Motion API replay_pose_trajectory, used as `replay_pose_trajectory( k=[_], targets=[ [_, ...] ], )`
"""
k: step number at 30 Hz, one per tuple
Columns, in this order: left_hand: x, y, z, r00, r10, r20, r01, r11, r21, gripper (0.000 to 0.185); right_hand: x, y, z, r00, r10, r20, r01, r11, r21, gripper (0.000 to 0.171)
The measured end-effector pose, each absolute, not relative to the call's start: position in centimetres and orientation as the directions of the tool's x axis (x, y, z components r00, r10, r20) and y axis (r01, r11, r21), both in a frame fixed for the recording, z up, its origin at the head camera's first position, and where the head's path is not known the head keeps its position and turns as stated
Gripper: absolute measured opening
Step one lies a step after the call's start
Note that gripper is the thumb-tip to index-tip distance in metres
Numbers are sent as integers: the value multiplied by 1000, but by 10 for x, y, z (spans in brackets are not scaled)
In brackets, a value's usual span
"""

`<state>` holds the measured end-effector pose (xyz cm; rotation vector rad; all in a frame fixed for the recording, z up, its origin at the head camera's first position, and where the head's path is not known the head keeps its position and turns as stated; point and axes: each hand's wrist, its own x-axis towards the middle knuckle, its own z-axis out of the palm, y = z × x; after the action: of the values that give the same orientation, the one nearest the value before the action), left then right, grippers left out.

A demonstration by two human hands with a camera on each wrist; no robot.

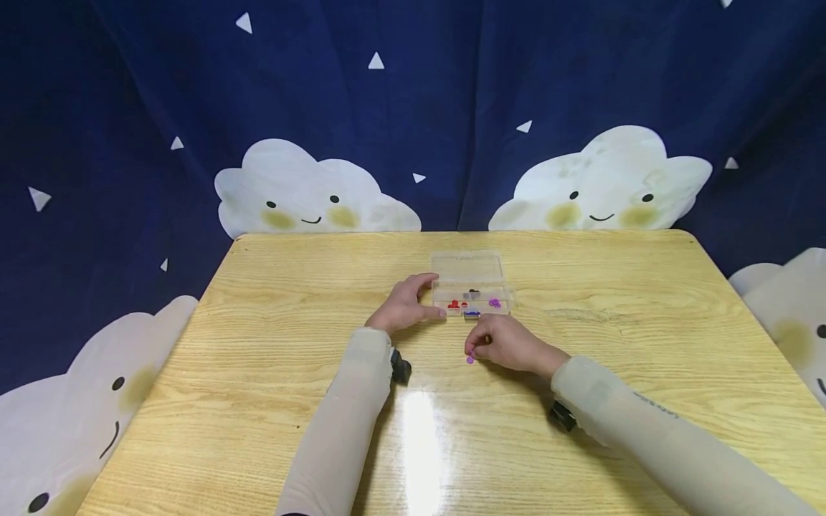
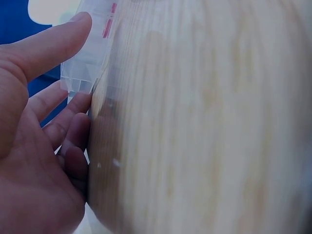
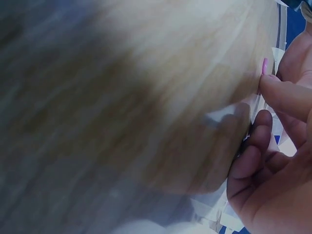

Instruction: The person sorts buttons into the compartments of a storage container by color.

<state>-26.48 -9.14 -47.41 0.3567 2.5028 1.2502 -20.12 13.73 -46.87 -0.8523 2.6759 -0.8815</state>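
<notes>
A clear plastic box stands with its lid raised at the back. Small red pieces, black pieces, blue pieces and purple pieces lie in its separate compartments. My left hand rests at the box's left end, thumb and forefinger spread and fairly straight. In front of the box, my right hand pinches a small, flat, purple round piece low over the table. In the right wrist view the purple piece sticks out by the thumb tip.
The box stands on a light wooden table, with a glare streak on the wood between the forearms. Behind and beside the table hangs a dark blue curtain with white clouds and triangles. A dark wrist camera sits at the left wrist.
</notes>
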Motion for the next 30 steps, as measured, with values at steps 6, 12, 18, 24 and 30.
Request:
replay_pose_trajectory(
  k=[6, 12, 18, 24, 30],
  targets=[
    [-264, -91, -473, -918, 362, -165, 85, 584, 808, 80, -202, 139, -470, -817, -577, 0, -455, 644, -615, 11],
    [-264, -92, -474, -916, 363, -172, 81, 585, 807, 80, -201, 140, -470, -806, -591, 30, -475, 616, -629, 9],
    [-265, -91, -476, -916, 363, -173, 79, 583, 809, 80, -201, 143, -470, -806, -590, 40, -470, 598, -649, 9],
    [-266, -91, -477, -915, 364, -171, 84, 590, 803, 81, -200, 145, -468, -821, -571, 21, -438, 606, -664, 8],
    [-266, -91, -477, -916, 363, -169, 86, 589, 803, 81, -201, 149, -466, -822, -568, 43, -431, 571, -699, 9]
  ],
)
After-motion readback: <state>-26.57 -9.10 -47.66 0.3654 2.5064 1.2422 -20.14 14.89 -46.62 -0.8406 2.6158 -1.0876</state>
